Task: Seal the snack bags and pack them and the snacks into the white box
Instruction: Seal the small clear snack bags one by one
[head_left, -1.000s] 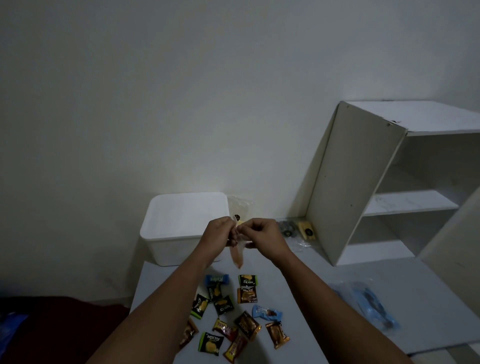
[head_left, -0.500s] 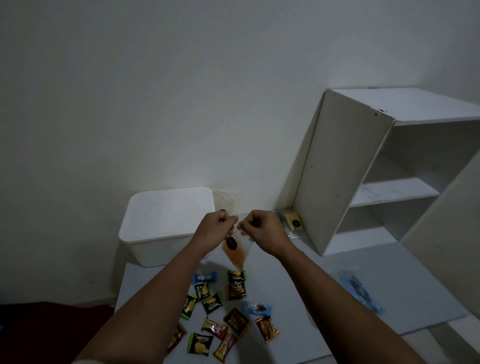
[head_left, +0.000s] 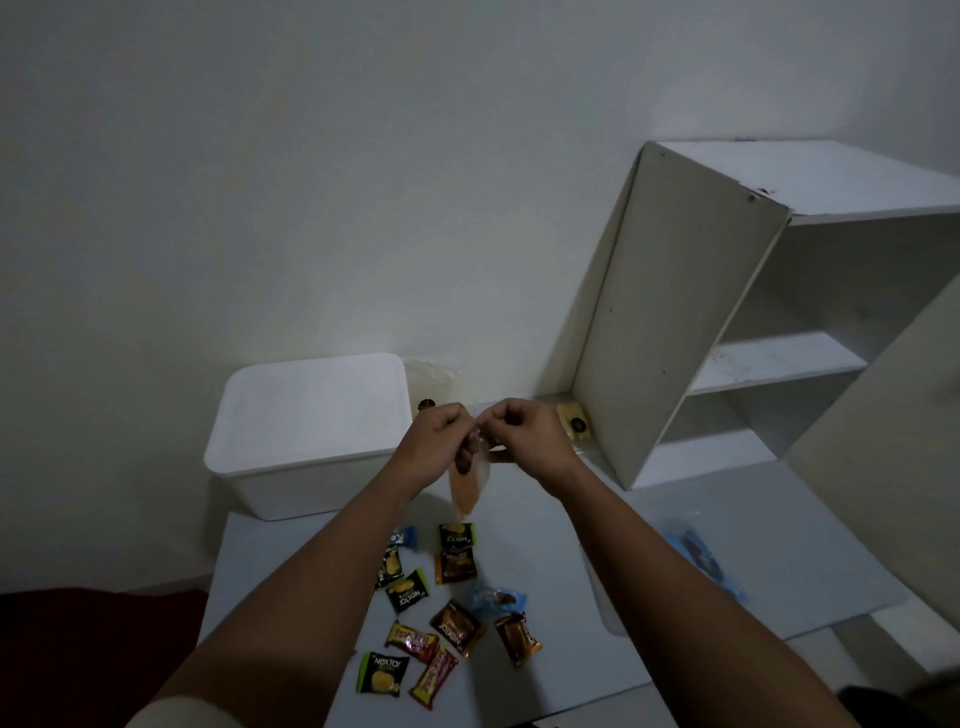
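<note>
A small clear snack bag with orange-brown contents hangs above the table. My left hand and my right hand each pinch its top edge, close together. Behind my left hand stands the white box with its lid on. Several wrapped snacks lie scattered on the grey table below my forearms. Another clear bag leans on the wall behind the box, and a yellowish bag lies by the shelf's foot.
A white open shelf unit stands tilted at the back right of the table. A blue plastic bag lies on the table at the right. A dark red surface sits low at the left.
The view has shifted, so everything sits slightly lower and left. Both hands stay on the bag's top edge; the bag hangs a little differently between them.
</note>
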